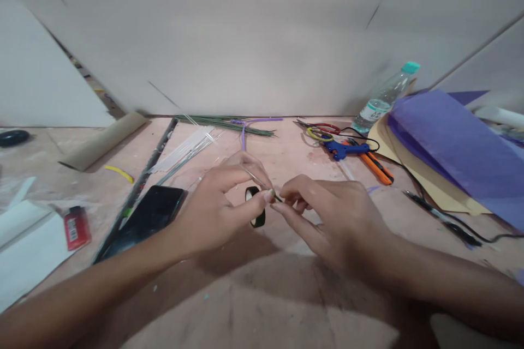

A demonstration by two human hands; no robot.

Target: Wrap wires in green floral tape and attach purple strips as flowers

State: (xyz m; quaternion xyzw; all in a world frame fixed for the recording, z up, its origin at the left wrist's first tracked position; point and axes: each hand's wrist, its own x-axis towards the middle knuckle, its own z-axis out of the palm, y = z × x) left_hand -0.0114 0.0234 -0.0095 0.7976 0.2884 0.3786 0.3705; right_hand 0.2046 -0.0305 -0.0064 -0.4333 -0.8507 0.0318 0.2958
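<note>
My left hand (pixel 223 202) is closed, thumb and fingers pinching a thin wire (pixel 257 179). The wire slants up and away to the left, past the back of this hand. My right hand (pixel 327 207) is closed too, thumb and forefinger pinched at the wire's near end, where a dark green bit shows. Whether that bit is tape or the wire's own covering, I cannot tell. A small roll of dark green tape (pixel 261 219) sits upright just behind and below my left thumb, partly covered by it. Both hands are above the table, fingertips nearly touching.
Green stems (pixel 229 124) and a purple fuzzy stem (pixel 244 136) lie at the back. Left are a phone (pixel 158 210), cardboard tube (pixel 108 142) and red lighter (pixel 76 228). Right are scissors (pixel 323 132), blue glue gun (pixel 344 148), orange cutter (pixel 377 168), bottle (pixel 379 106) and purple sheets (pixel 458 147).
</note>
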